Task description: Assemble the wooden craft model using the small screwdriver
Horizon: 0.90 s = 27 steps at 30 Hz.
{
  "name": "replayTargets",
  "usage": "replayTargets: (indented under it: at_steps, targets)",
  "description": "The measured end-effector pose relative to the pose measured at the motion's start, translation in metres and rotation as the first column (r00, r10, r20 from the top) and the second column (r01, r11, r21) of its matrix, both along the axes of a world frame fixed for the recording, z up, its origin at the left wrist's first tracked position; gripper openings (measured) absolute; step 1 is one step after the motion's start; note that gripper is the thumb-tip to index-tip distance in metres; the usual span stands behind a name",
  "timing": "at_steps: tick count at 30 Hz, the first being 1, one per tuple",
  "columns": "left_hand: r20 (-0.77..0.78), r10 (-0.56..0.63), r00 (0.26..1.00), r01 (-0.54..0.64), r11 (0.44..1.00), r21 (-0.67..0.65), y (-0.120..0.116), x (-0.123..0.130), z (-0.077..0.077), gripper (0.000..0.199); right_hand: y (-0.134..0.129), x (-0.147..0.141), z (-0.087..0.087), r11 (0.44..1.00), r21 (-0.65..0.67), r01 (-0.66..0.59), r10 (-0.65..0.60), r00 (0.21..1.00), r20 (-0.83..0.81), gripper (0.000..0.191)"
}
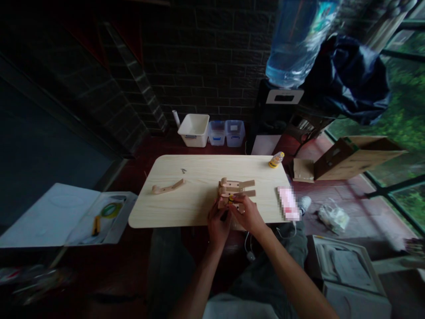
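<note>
Near the table's front edge, my left hand point(219, 223) is closed around the near end of a light wooden piece point(223, 204). My right hand point(249, 215) pinches a small yellow-and-black object point(230, 200) against that wood. It is too small to identify, and my fingers partly cover it. Just beyond my hands lie similar wooden pieces point(247, 183), side by side, with rounded left ends and dark dots like holes or screw heads. Another curved wooden piece point(168, 187) rests alone on the left of the table.
The pale table point(199, 166) holds small grey metal pieces point(183, 170), a clear-topped yellow-and-black container point(276, 160) and a pixelated pink item point(288, 203). Plastic bins point(194, 129) stand behind. An open case point(96, 217) is at left; cardboard boxes point(357, 159) are at right.
</note>
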<state>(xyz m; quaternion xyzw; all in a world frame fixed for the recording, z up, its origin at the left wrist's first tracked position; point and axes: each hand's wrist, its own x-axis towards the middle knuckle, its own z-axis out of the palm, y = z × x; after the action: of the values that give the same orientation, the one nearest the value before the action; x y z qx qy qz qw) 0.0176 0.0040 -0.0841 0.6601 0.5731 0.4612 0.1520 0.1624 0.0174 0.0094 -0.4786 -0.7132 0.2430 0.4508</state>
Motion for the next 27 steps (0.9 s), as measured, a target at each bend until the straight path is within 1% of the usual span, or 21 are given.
replayTargets:
  at_steps: [3,7,10,18,23,27]
  targets:
    - [-0.001,0.010,1.000,-0.010,1.000,0.011,0.001,0.000,-0.002,0.028,0.002,-0.001,-0.003,0.999,-0.016,0.046,-0.046,0.999,0.009,0.018]
    - [0.001,0.021,1.000,-0.021,0.999,0.026,0.001,0.000,-0.003,0.026,0.001,-0.002,-0.002,0.998,-0.067,0.018,-0.015,0.999,0.039,0.021]
    - [0.010,0.042,0.999,-0.042,0.999,0.014,0.000,0.001,-0.002,0.026,0.000,-0.002,0.000,0.997,-0.075,0.021,-0.017,0.998,0.055,0.023]
    - [0.013,0.050,0.999,-0.051,0.998,0.045,-0.004,0.002,-0.001,0.023,0.000,0.002,0.000,0.998,-0.039,-0.051,0.053,0.998,0.036,0.023]
    - [0.003,0.059,0.998,-0.059,0.998,0.035,-0.006,0.002,0.002,0.023,-0.001,0.006,0.006,0.999,-0.021,-0.047,0.049,0.996,0.076,0.024]
    - [-0.012,0.049,0.999,-0.049,0.998,0.040,-0.004,0.001,0.004,0.022,-0.001,0.006,0.011,0.999,-0.002,-0.051,0.051,0.993,0.109,0.018]
